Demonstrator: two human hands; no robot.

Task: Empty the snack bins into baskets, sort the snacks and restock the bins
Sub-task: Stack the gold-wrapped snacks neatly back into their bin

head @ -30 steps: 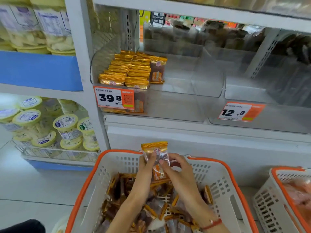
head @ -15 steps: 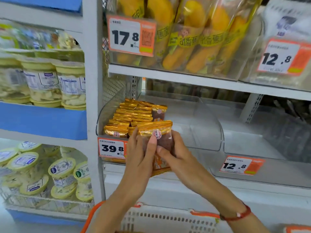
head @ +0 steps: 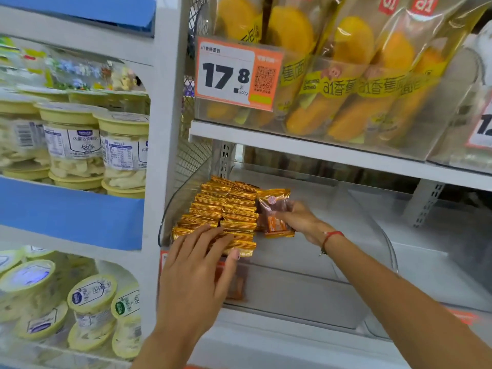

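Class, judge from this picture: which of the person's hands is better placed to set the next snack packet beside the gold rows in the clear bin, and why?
Right. The right hand already grips the snack packet beside the gold rows in the clear bin; the left hand lies flat on them.

A clear bin is carried on the white lower shelf, at its left end; gold-wrapped snack packets are stacked against the bin's left wall. On the upper shelf, another clear bin of yellow bread packs is set.
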